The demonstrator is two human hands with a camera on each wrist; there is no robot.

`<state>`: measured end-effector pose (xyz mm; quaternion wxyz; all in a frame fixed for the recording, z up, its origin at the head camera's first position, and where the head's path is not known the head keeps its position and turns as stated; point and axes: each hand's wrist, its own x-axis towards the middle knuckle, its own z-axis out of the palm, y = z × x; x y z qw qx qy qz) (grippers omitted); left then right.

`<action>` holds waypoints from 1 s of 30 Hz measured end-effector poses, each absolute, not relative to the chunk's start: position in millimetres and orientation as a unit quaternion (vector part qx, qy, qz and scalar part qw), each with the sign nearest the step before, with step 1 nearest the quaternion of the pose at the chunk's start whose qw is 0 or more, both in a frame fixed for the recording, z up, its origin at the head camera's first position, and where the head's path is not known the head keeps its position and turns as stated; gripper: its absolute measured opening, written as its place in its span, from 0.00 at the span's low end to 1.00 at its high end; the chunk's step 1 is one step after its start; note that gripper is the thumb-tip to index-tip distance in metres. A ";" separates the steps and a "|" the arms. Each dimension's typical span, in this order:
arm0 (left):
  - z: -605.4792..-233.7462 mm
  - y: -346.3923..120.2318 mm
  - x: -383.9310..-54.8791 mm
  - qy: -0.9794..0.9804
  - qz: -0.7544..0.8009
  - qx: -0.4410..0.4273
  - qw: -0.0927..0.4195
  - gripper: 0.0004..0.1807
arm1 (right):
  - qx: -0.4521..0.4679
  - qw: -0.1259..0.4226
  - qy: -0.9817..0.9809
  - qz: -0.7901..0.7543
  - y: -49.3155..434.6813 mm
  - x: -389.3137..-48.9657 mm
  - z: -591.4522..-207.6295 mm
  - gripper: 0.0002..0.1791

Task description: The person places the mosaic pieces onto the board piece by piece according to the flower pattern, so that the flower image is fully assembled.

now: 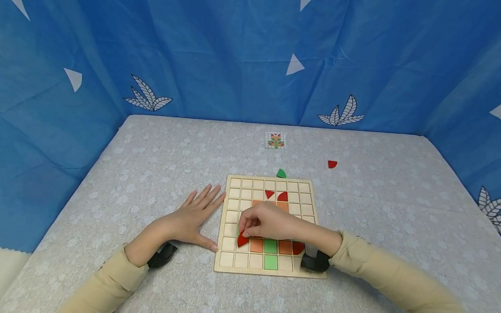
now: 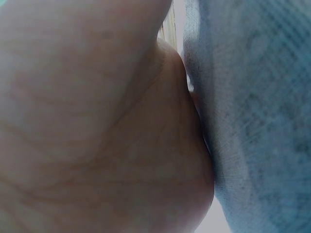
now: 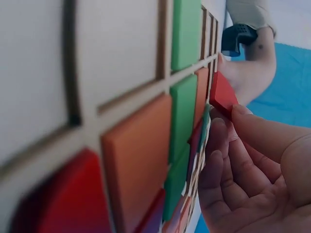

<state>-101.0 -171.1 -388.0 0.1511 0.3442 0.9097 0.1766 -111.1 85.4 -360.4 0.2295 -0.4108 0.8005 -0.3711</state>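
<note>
A wooden grid board (image 1: 245, 271) lies flat on the table. My right hand (image 1: 268, 221) is over it, pinching a red quarter-round tile (image 1: 242, 241) between thumb and fingers above the lower left squares. The right wrist view shows this tile tilted, its edge close over the grid. Beside the tile, an orange square (image 1: 257, 245), a green square (image 1: 270, 246), another orange square (image 1: 285, 247) and a red rounded tile (image 1: 298, 248) fill one row. My left hand (image 1: 192, 219) rests spread on the cloth, thumb and fingertips right at the board's left edge. The right hand hides the middle squares.
A green tile (image 1: 281, 173) lies just behind the board, and a red tile (image 1: 332, 164) farther right. A small pattern card (image 1: 275, 140) sits near the back. Red pieces (image 1: 282, 196) stand in the upper squares. A blue curtain (image 1: 238, 58) borders the table.
</note>
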 end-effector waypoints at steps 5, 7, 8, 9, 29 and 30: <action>-387.1 -170.9 -100.6 0.909 0.178 0.345 0.152 0.68 | -0.426 0.232 0.796 -0.363 83.4 -109.1 -363.3 0.07; -387.0 -170.7 -100.7 0.909 0.177 0.347 0.152 0.68 | -0.432 0.230 0.793 -0.362 83.1 -109.0 -363.7 0.07; -387.0 -170.6 -100.8 0.909 0.176 0.347 0.151 0.68 | -0.436 0.229 0.792 -0.361 83.0 -109.1 -363.9 0.07; -387.1 -170.7 -100.8 0.909 0.176 0.347 0.151 0.68 | -0.438 0.228 0.791 -0.361 83.1 -109.4 -364.2 0.06; -386.2 -170.4 -100.8 0.909 0.175 0.346 0.155 0.69 | -0.505 0.246 0.749 -0.352 77.7 -127.1 -362.2 0.03; -386.3 -170.5 -100.7 0.909 0.176 0.346 0.155 0.68 | -0.508 0.247 0.748 -0.349 77.6 -127.6 -361.8 0.03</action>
